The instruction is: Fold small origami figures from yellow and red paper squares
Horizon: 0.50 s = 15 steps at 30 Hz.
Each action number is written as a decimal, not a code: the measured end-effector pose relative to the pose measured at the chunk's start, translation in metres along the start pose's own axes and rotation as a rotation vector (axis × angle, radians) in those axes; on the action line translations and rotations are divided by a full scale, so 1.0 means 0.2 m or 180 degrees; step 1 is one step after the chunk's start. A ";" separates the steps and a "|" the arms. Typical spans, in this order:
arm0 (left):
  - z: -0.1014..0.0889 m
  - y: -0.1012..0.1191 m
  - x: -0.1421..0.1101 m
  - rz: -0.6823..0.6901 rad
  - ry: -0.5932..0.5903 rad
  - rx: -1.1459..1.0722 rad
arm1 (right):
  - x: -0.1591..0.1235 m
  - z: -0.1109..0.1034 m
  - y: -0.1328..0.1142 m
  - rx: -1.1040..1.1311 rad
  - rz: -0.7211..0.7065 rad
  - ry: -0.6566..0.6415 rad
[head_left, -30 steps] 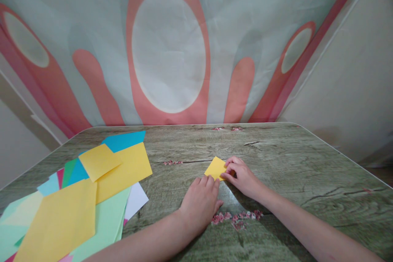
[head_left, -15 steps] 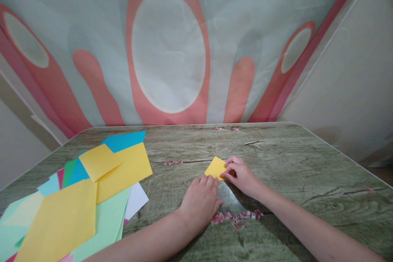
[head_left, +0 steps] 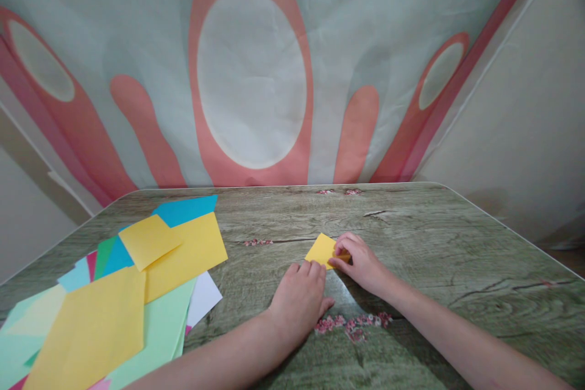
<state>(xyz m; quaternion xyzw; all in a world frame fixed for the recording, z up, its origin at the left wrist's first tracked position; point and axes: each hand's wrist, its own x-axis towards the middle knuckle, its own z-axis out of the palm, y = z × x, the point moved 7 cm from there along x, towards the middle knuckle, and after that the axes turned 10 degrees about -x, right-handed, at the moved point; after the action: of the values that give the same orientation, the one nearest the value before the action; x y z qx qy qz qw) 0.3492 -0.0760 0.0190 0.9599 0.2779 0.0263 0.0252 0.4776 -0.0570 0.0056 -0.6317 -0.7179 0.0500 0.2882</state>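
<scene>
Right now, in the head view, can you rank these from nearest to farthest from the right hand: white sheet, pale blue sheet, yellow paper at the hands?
1. Yellow paper: touching the right hand.
2. White sheet: off to the left.
3. Pale blue sheet: much farther left.

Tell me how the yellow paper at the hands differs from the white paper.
The yellow paper has the left hand and right hand on it; no hand touches the white paper. The yellow paper lies apart from the pile, while the white paper sticks out from under pale green paper. The yellow paper's right side looks lifted; the white paper looks flat. Both show straight edges.
</scene>
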 end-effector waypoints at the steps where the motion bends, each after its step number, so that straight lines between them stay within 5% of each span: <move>1: 0.00 0.00 0.00 0.0001 -0.0008 0.0008 | -0.01 0.00 -0.01 -0.0024 -0.0004 0.0023; 15: -0.03 0.00 0.00 -0.0022 -0.0023 -0.0058 | -0.04 0.02 0.02 -0.0926 0.0122 0.0078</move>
<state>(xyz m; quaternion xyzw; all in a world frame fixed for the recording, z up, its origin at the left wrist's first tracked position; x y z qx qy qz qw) 0.3488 -0.0763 0.0245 0.9588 0.2809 0.0252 0.0351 0.4796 -0.0629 -0.0021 -0.6810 -0.7018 -0.0568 0.2014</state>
